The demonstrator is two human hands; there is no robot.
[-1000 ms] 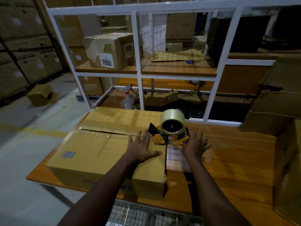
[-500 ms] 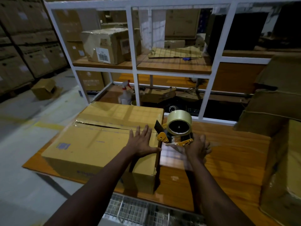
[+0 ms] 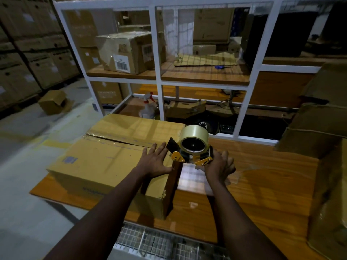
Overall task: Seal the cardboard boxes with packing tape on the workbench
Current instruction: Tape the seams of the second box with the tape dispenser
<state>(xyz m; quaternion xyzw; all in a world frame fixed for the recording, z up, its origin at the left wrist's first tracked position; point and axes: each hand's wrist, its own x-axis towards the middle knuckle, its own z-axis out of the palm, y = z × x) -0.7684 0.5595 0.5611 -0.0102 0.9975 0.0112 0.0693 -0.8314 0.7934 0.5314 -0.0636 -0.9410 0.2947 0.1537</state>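
Note:
A long cardboard box (image 3: 105, 162) lies on the wooden workbench (image 3: 262, 184), with a taped seam running across its top. My left hand (image 3: 155, 162) rests flat on the box top near its right end, fingers spread. A yellow tape dispenser (image 3: 194, 145) with a roll of clear tape stands just past that end. My right hand (image 3: 219, 166) is right of the dispenser at its yellow handle part, fingers apart, holding nothing I can see. A shiny strip (image 3: 193, 177) shows on the bench between box and right hand.
A white metal shelf frame (image 3: 159, 77) rises behind the bench, holding a labelled box (image 3: 127, 51) and flattened cardboard. A spray bottle (image 3: 148, 107) stands behind the box. Stacked cardboard (image 3: 319, 128) crowds the right side. Wire mesh (image 3: 159, 243) sits below the near edge.
My head has shifted, so the scene sits differently in view. Both hands, the box and the dispenser keep nearly the same places relative to each other.

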